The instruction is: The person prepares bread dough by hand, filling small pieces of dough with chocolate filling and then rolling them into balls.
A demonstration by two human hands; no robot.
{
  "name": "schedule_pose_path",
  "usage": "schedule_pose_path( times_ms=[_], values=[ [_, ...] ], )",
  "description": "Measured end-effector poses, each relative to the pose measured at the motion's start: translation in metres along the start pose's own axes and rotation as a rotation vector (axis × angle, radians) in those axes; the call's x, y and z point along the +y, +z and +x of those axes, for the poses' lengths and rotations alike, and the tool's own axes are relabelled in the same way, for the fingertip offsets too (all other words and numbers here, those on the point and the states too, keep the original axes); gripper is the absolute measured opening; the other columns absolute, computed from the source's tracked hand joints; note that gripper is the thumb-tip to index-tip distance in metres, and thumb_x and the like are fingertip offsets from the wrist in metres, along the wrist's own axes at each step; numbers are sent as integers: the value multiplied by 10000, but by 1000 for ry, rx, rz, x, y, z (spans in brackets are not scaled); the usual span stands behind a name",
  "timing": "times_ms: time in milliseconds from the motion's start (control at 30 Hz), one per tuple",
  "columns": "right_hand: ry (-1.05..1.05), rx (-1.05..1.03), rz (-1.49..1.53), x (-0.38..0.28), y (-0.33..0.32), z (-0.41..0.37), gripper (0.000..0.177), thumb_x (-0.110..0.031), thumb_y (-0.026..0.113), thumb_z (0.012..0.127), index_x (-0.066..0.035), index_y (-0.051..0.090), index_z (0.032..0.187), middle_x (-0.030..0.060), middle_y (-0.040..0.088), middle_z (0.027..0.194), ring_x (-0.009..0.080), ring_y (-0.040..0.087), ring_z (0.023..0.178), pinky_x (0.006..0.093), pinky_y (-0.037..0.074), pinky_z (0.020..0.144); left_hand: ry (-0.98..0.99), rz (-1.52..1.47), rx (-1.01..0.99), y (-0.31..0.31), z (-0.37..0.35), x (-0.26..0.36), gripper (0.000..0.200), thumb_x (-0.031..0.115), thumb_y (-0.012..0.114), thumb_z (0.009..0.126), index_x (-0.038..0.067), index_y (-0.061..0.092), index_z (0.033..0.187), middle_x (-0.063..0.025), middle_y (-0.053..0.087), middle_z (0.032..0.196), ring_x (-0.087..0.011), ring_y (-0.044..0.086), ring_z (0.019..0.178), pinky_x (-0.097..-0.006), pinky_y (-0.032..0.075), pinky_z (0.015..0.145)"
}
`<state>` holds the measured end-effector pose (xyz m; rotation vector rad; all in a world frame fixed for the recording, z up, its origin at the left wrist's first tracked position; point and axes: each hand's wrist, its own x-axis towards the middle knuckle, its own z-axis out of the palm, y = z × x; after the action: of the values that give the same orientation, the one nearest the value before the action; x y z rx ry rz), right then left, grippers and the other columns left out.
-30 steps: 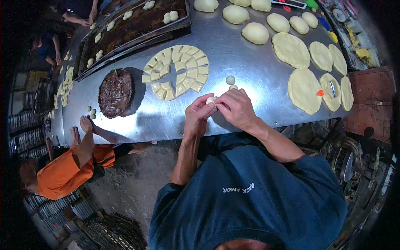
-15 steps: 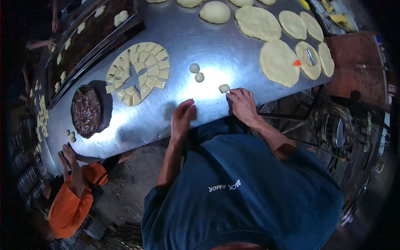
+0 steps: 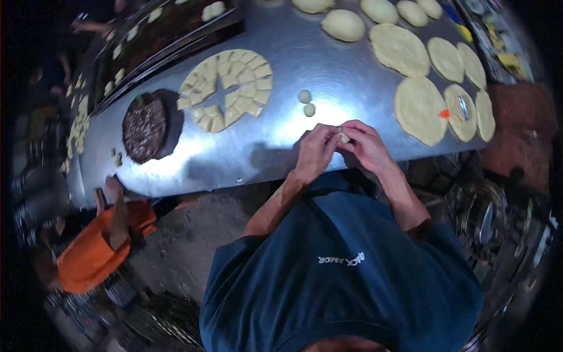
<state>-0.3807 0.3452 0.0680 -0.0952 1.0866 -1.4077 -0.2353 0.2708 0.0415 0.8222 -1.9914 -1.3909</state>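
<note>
My left hand and my right hand meet above the table's near edge, fingers closed on a small piece of dough between them. The fingers cover part of the piece. Just beyond my hands, two small round dough balls rest on the shiny metal table. To the left lies a flattened round of dough cut into many small pieces, with a gap in its middle.
A dark brown filling mass sits at the left, near a co-worker in orange. Flattened dough rounds and whole dough mounds cover the right side and back. A dark tray with dough pieces stands at the upper left.
My left hand has moved right to join my right hand. The dough piece, earlier on the table at my right fingertips, is now up between both hands. The camera view has shifted.
</note>
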Motion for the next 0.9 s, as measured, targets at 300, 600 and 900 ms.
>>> schedule_pose_path(
  times_ms=[300, 600, 900],
  values=[
    [-1043, -2, -1695, 20, -86, 10, 143, -155, 734, 748, -73, 638, 816, 82, 551, 910, 269, 547, 879, 415, 434, 751, -267, 661, 495, -115, -10, -77, 246, 225, 662, 846, 10, 630, 962, -183, 639, 885, -371, 625, 797, -445, 502, 719],
    [-1140, -182, -1390, 43, -69, 40, 87, -8, 582, 805, -31, 623, 878, 138, 554, 853, 331, 541, 862, 433, 429, 783, -412, 735, 520, -96, 34, -86, 132, 153, 606, 801, 28, 575, 771, -199, 621, 817, -399, 598, 756, -487, 463, 653],
    [-1038, -139, -1329, 44, -40, 45, 85, 22, 584, 828, -12, 602, 904, 176, 565, 865, 365, 552, 884, 447, 441, 789, -446, -476, -19, -50, -40, -24, 368, 51, 617, 877, 2, 499, 1221, -104, 638, 954, -169, 618, 859, -307, 522, 746]
  ],
)
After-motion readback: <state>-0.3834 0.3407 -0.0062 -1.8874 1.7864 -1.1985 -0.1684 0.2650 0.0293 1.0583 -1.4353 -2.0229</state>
